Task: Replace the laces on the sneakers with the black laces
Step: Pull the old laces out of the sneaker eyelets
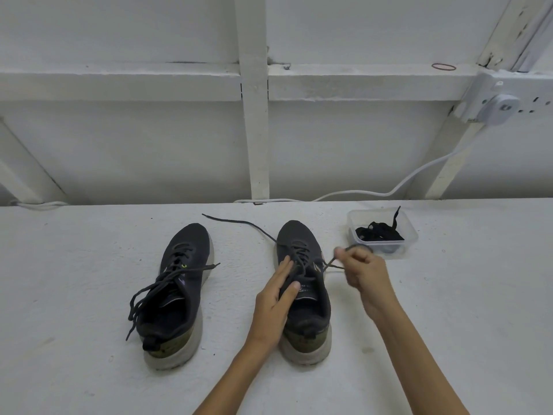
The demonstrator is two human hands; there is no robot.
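1. R hand [363, 269]: fingers curled, pinching a strand of the lace [330, 262], which runs taut from the hand to the right side of the R sneaker [294, 235]. Hand is blurred.
2. L hand [276, 292]: fingers straight & close together, lying flat on the R sneaker's tongue/lacing, thumb near the collar.
3. Lace's other end runs from the toe-side eyelets up & left across the desk [89, 265].
4. L sneaker [191, 235]: beside the R one w/ a gap between, both toes pointing away from the person. Its own laces [206, 268] are threaded but loose, ends spilling over its left side onto the desk.
5. Black laces [378, 230]: bunched in a clear tub [411, 235] just beyond the R hand, one end sticking up over the far rim.
6. White cable [419, 172] runs along the desk's back edge & up the wall.
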